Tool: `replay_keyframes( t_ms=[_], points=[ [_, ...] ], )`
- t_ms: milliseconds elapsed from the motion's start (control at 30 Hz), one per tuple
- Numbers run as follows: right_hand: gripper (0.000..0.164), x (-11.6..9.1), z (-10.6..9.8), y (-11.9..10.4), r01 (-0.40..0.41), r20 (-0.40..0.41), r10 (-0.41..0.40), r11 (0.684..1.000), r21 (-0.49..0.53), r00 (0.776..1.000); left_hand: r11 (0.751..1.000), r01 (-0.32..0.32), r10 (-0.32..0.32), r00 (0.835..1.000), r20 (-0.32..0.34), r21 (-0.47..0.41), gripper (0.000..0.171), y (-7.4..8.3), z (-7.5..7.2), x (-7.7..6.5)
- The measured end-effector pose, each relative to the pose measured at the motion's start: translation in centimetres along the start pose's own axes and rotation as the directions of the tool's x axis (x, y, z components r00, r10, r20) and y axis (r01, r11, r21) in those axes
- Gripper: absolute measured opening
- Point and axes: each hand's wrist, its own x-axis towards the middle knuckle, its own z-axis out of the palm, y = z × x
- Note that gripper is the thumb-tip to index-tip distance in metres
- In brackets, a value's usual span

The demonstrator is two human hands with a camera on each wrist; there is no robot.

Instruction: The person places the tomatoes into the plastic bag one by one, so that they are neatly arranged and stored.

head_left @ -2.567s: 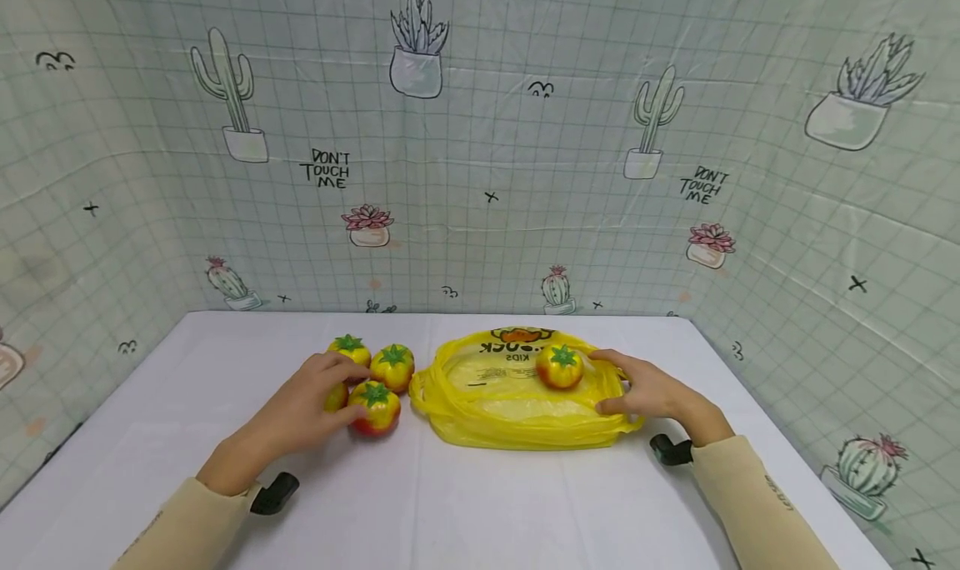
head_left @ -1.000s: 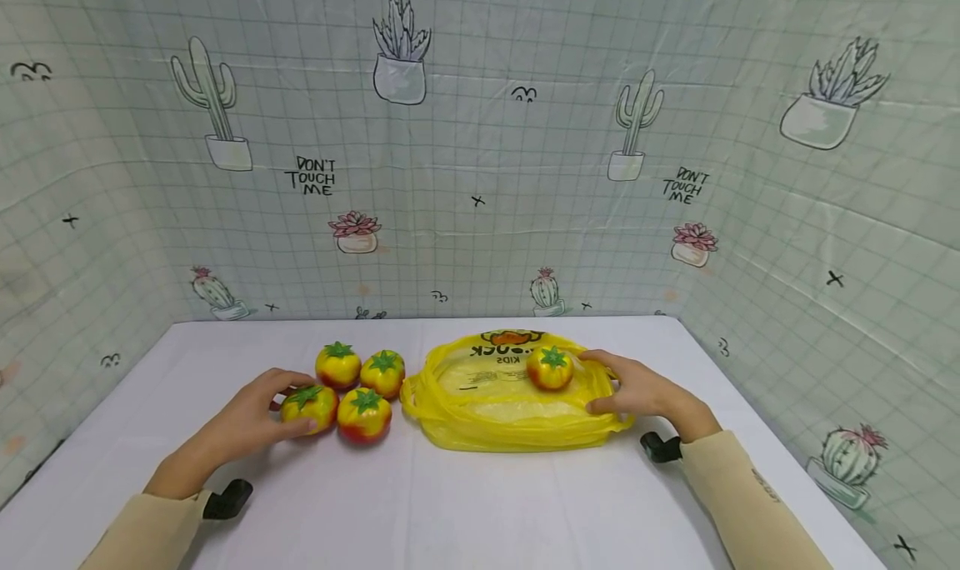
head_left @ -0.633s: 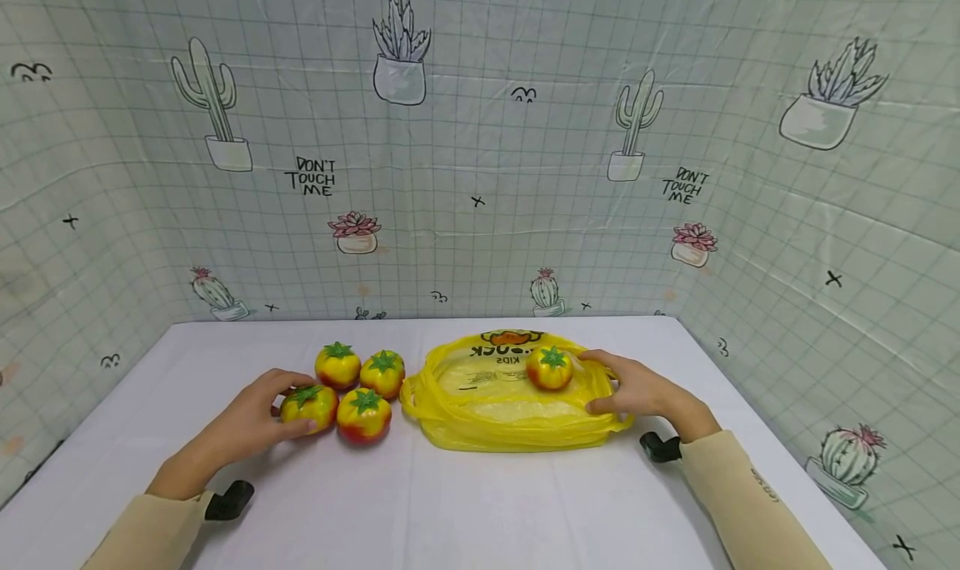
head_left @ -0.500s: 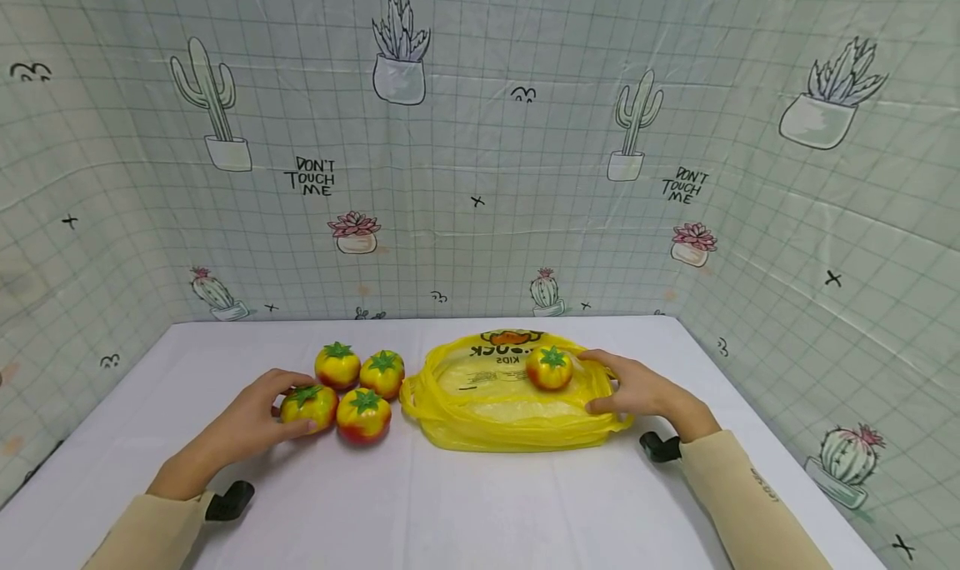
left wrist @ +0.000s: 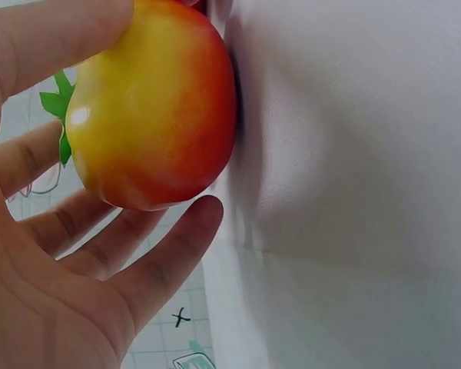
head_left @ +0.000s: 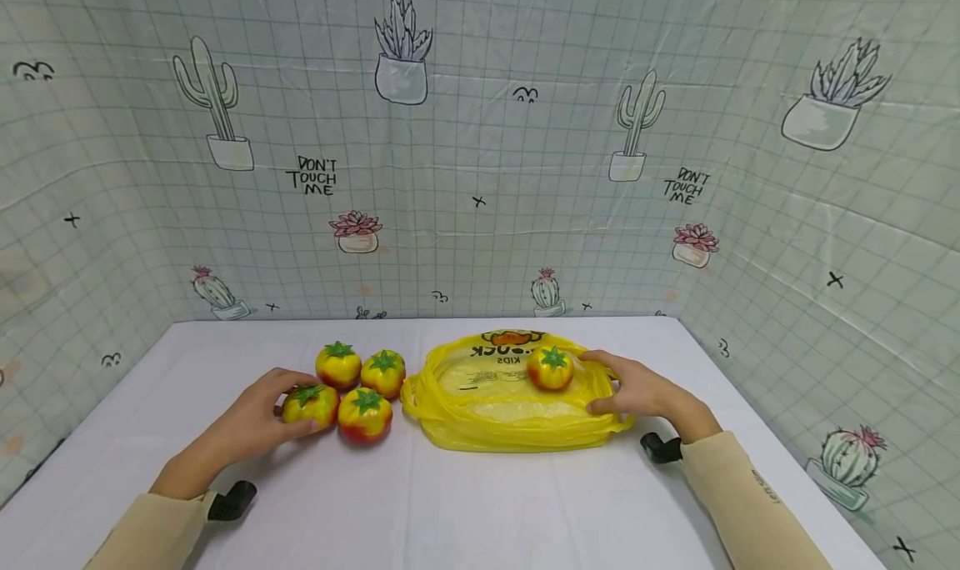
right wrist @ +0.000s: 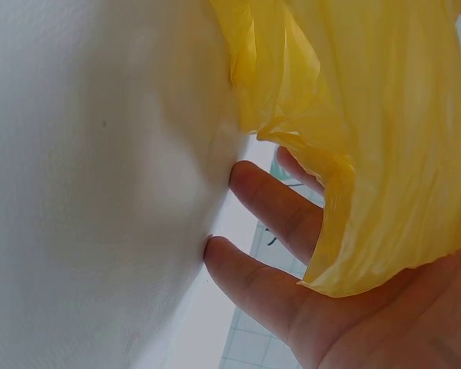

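In the head view my left hand [head_left: 262, 416] curls around the leftmost persimmon-like fruit [head_left: 311, 407], yellow and red with a green leafy cap. The left wrist view shows the thumb on that fruit [left wrist: 157, 108] and the fingers beneath and behind it, close by the white tabletop. Three similar fruits [head_left: 364, 416] cluster right beside it. My right hand [head_left: 637, 382] holds the right side of the yellow plastic bag [head_left: 517, 432], thumb and forefinger at its opening. One more fruit [head_left: 551, 368] sits on the bag. The bag [right wrist: 399, 154] drapes over the right palm, hiding some fingers.
A white cloth covers the table [head_left: 465, 512]. Patterned curtains [head_left: 480, 137] with cactus drawings stand behind and along both sides. A black wrist device [head_left: 232, 501] shows at the left cuff, and another black device [head_left: 660, 447] at the right one.
Since the earliest frame, my left hand has shifted left from among the clustered fruits to the leftmost one. Over the last second, both hands, the bag and the fruits have stayed in place.
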Motion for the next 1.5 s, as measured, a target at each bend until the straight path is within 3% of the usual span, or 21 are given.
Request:
replay_keyframes(
  t_ms=[600,1033,1500],
  points=[
    [0.082,0.20,-0.11,0.01,0.008,-0.002,-0.008,1.000,-0.008,1.000,1.000,0.004,-0.004,1.000,0.004,-0.012,0.052,0.12,0.00,-0.05],
    [0.083,0.18,0.01,0.01,0.013,0.001,-0.013,1.000,-0.009,1.000,1.000,-0.008,0.008,0.999,-0.040,0.004,0.050,0.39,-0.11,-0.25],
    [0.083,0.08,0.05,0.17,0.002,-0.002,-0.002,1.000,-0.018,1.000,0.996,-0.075,0.080,0.988,-0.130,0.041,0.051,0.91,-0.28,-0.01]
  ],
)
